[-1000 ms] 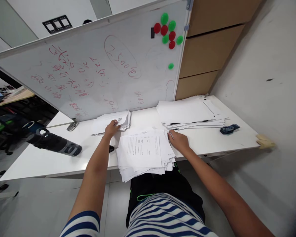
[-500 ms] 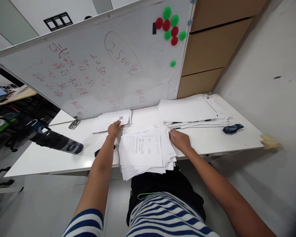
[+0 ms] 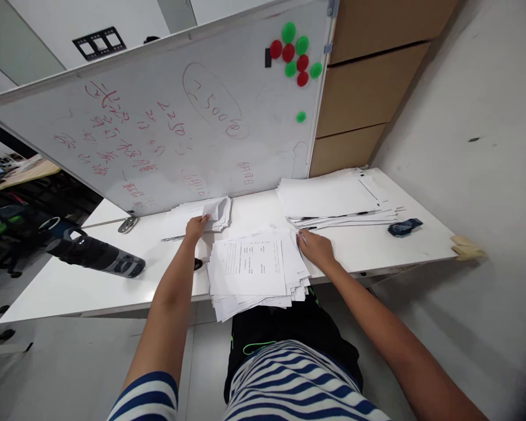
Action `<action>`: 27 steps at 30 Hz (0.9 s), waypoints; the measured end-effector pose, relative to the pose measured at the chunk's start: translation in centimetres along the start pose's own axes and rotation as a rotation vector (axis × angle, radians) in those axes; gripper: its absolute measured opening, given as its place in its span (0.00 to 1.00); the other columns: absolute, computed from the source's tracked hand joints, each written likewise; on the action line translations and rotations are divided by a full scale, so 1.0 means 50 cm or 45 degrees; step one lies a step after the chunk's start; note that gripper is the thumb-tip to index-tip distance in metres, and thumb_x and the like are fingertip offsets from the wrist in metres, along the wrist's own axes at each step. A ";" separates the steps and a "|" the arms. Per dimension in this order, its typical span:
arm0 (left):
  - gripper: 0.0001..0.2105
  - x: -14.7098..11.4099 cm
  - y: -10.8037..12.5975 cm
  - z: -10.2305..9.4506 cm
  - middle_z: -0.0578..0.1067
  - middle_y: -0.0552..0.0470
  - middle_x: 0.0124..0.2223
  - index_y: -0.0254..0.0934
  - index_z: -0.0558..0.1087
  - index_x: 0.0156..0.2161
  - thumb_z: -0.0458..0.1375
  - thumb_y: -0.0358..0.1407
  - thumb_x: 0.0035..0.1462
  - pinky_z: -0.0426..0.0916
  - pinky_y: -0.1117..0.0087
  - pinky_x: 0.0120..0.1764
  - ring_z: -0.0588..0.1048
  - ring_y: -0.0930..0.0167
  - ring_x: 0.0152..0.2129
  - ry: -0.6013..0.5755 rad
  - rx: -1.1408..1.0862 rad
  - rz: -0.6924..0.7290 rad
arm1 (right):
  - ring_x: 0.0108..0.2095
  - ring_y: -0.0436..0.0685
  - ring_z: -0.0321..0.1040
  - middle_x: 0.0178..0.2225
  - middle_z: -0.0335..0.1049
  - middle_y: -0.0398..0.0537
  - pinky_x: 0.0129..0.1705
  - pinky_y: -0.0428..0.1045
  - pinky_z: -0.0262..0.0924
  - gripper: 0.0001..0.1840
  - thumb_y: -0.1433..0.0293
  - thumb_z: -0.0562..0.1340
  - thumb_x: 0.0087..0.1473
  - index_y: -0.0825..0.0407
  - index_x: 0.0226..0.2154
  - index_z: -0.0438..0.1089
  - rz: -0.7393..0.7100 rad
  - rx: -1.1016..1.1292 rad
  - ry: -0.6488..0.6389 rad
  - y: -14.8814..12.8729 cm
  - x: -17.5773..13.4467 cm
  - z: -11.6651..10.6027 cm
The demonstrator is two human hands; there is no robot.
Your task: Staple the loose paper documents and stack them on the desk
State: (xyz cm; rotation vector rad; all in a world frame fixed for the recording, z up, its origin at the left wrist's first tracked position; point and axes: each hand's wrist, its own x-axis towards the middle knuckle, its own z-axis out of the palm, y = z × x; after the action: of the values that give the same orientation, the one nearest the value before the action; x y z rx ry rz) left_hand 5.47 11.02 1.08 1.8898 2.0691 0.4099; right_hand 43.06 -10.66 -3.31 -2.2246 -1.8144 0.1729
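Observation:
My left hand [image 3: 197,227] is closed on the near edge of a paper sheet [image 3: 214,209], whose corner is curled up. That sheet lies at the top of the left paper stack [image 3: 179,217], against the whiteboard. In front of me a messy stack of printed pages [image 3: 249,269] overhangs the table's front edge. My right hand [image 3: 313,245] is at that stack's right edge, fingers curled around something small and thin that I cannot make out. Behind it lies a larger stack of mostly blank sheets [image 3: 326,196].
A whiteboard [image 3: 158,117] with red writing and round magnets stands along the back of the white table [image 3: 162,257]. To the left lie a dark bottle [image 3: 100,257] and a computer mouse [image 3: 127,224]. A dark blue bundle [image 3: 404,227] is at right, near cardboard boxes [image 3: 372,88].
My left hand has drawn slightly back to the left, and the sheet under its fingers has curled up, so its QR code no longer shows. The right hand stays at the middle stack.

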 end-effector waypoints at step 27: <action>0.29 -0.538 0.177 0.072 0.58 0.53 0.68 0.56 0.67 0.61 0.61 0.53 0.53 0.38 0.47 0.68 0.49 0.56 0.68 0.040 -0.175 0.996 | 0.35 0.57 0.72 0.38 0.75 0.47 0.35 0.50 0.66 0.23 0.66 0.58 0.55 0.48 0.54 0.63 0.056 1.358 -0.361 -0.098 -0.104 -0.117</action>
State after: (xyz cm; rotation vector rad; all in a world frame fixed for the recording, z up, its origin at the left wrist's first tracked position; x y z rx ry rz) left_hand 17.24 -14.96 2.32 2.5420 1.1898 0.7268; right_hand 38.85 -15.57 3.27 -1.4836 -1.2653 1.1890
